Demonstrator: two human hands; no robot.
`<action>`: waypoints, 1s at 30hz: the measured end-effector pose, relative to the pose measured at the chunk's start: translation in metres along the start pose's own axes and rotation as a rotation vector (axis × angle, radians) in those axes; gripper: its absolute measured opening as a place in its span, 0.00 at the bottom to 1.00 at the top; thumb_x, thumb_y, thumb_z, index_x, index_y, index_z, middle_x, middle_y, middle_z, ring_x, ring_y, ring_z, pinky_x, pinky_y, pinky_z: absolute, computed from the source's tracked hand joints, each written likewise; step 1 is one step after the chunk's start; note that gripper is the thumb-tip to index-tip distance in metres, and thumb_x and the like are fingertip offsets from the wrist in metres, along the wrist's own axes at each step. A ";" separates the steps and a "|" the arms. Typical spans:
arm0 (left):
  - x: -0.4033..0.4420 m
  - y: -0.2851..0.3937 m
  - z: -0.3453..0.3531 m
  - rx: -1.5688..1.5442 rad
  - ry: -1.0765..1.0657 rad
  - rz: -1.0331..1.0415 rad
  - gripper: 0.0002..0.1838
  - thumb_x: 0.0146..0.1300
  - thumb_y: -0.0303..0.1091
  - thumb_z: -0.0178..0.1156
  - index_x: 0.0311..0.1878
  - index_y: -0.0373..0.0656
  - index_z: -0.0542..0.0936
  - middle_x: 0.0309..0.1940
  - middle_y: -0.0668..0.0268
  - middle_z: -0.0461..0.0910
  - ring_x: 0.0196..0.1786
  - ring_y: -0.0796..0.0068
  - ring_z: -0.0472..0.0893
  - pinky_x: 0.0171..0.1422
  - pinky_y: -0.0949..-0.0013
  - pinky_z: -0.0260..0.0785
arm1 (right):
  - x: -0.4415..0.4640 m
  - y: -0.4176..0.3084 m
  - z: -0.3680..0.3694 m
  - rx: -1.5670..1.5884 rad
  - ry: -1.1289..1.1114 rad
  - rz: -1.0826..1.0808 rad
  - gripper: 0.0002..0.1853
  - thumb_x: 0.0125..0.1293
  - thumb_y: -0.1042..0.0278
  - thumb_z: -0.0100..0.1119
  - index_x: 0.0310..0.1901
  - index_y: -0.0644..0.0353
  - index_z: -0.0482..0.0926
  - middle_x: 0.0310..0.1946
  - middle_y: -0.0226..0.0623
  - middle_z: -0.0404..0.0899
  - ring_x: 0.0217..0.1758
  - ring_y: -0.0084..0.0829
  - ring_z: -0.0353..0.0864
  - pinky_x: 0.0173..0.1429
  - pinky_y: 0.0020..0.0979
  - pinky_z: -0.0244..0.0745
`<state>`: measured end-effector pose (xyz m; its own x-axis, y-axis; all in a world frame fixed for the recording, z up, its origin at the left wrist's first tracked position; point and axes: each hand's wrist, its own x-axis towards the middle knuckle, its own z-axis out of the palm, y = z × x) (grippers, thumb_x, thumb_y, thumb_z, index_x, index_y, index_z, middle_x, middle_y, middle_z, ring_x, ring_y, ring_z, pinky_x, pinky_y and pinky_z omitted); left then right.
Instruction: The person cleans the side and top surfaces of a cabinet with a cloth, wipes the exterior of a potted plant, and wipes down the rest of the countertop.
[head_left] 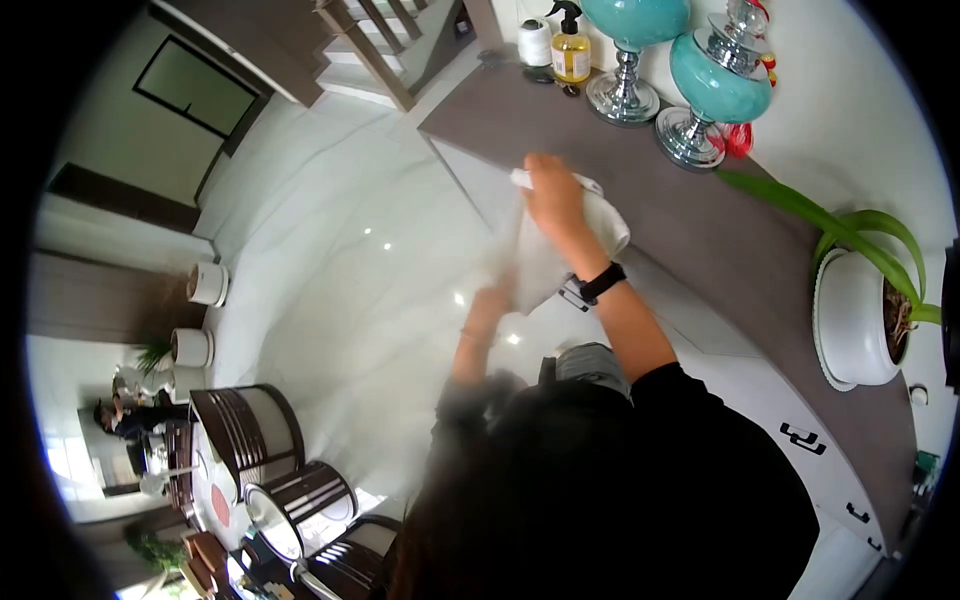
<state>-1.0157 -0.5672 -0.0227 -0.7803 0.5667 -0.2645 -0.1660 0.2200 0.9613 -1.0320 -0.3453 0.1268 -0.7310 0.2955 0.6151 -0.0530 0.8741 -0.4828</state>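
Note:
A white cloth (604, 222) is gripped in my right hand (555, 195), at the front edge of the grey-brown countertop (500, 105). Its fingers are closed over the upper part, and the rest hangs down in front of the cabinet. My left hand (492, 305) is lower and further left, beside the hanging part of the cloth. Motion smears its fingers, so whether it grips the cloth cannot be made out. A black band (602, 283) circles my right wrist.
On the counter stand a yellow spray bottle (571, 55), a white thread spool (534, 43), two turquoise jars (722, 78) on silver stands and a white-potted plant (850, 320). Black handles (803, 438) jut from the cabinet front. Chairs (250, 435) and another person (145, 418) are at lower left.

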 end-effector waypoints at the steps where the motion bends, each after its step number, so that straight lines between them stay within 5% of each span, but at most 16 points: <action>1: 0.008 0.006 -0.011 -0.054 -0.009 -0.025 0.31 0.66 0.46 0.59 0.64 0.35 0.67 0.52 0.61 0.77 0.50 0.70 0.79 0.49 0.64 0.77 | 0.009 -0.007 0.006 0.017 -0.016 0.029 0.12 0.51 0.76 0.62 0.36 0.59 0.71 0.35 0.41 0.76 0.42 0.46 0.74 0.44 0.45 0.70; 4: 0.028 0.053 -0.035 -0.308 0.025 -0.281 0.30 0.67 0.45 0.58 0.65 0.35 0.67 0.53 0.61 0.77 0.50 0.69 0.80 0.50 0.64 0.76 | 0.034 -0.024 0.033 -0.014 -0.040 0.039 0.09 0.53 0.77 0.57 0.36 0.60 0.72 0.34 0.42 0.76 0.42 0.44 0.75 0.44 0.42 0.71; 7: 0.064 0.041 -0.080 -0.199 -0.032 -0.335 0.31 0.67 0.45 0.58 0.68 0.40 0.64 0.56 0.63 0.75 0.53 0.71 0.79 0.52 0.65 0.76 | 0.048 -0.033 0.064 -0.107 0.038 -0.002 0.09 0.51 0.77 0.56 0.36 0.59 0.71 0.32 0.40 0.74 0.39 0.42 0.74 0.41 0.40 0.71; 12: 0.126 0.052 -0.152 -0.170 -0.185 -0.259 0.30 0.67 0.44 0.58 0.68 0.42 0.64 0.57 0.65 0.75 0.54 0.71 0.78 0.54 0.64 0.75 | 0.084 -0.054 0.119 -0.198 0.070 0.042 0.08 0.51 0.77 0.55 0.34 0.59 0.71 0.30 0.38 0.73 0.37 0.40 0.74 0.40 0.39 0.71; 14: 0.179 0.002 -0.204 -0.029 -0.294 -0.137 0.29 0.68 0.43 0.57 0.67 0.40 0.65 0.55 0.64 0.76 0.54 0.70 0.78 0.55 0.62 0.74 | 0.097 -0.063 0.145 -0.153 0.111 0.047 0.06 0.52 0.77 0.54 0.33 0.59 0.72 0.31 0.39 0.73 0.37 0.41 0.74 0.41 0.41 0.71; 16: 0.181 0.041 -0.220 -0.095 -0.202 -0.303 0.26 0.68 0.42 0.57 0.63 0.37 0.69 0.53 0.63 0.78 0.54 0.68 0.78 0.57 0.60 0.74 | 0.115 -0.075 0.168 -0.165 0.105 0.035 0.06 0.52 0.75 0.54 0.34 0.58 0.71 0.29 0.36 0.72 0.35 0.38 0.73 0.40 0.38 0.71; 21: 0.199 0.091 -0.271 -0.253 -0.273 -0.326 0.24 0.68 0.38 0.58 0.64 0.39 0.68 0.56 0.63 0.76 0.57 0.68 0.77 0.60 0.60 0.72 | 0.143 -0.087 0.214 -0.121 0.095 0.041 0.08 0.53 0.71 0.58 0.36 0.58 0.73 0.31 0.36 0.73 0.37 0.39 0.74 0.41 0.40 0.71; 24: 0.212 0.086 -0.275 -0.319 -0.320 -0.300 0.25 0.67 0.36 0.58 0.65 0.39 0.67 0.58 0.63 0.74 0.60 0.68 0.74 0.63 0.60 0.68 | 0.114 -0.104 0.192 0.102 -0.010 0.220 0.14 0.56 0.64 0.62 0.41 0.59 0.72 0.36 0.40 0.75 0.44 0.38 0.76 0.45 0.36 0.72; 27: 0.223 0.078 -0.284 -0.295 -0.487 -0.353 0.25 0.67 0.35 0.58 0.65 0.38 0.67 0.59 0.63 0.73 0.62 0.68 0.72 0.65 0.62 0.66 | 0.039 -0.101 0.186 0.159 0.202 0.526 0.20 0.62 0.56 0.61 0.49 0.61 0.72 0.44 0.45 0.77 0.51 0.41 0.76 0.51 0.34 0.72; 30: 0.220 0.085 -0.249 -0.188 -0.656 -0.406 0.25 0.67 0.37 0.57 0.64 0.37 0.68 0.58 0.63 0.74 0.60 0.68 0.73 0.65 0.63 0.66 | -0.051 -0.085 0.164 0.636 0.161 0.930 0.25 0.67 0.53 0.58 0.56 0.63 0.68 0.49 0.46 0.77 0.55 0.39 0.76 0.56 0.33 0.71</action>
<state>-1.3514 -0.6217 0.0200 -0.1322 0.8359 -0.5328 -0.5062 0.4052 0.7613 -1.1019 -0.4975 0.0342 -0.5738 0.8134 -0.0962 0.0955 -0.0502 -0.9942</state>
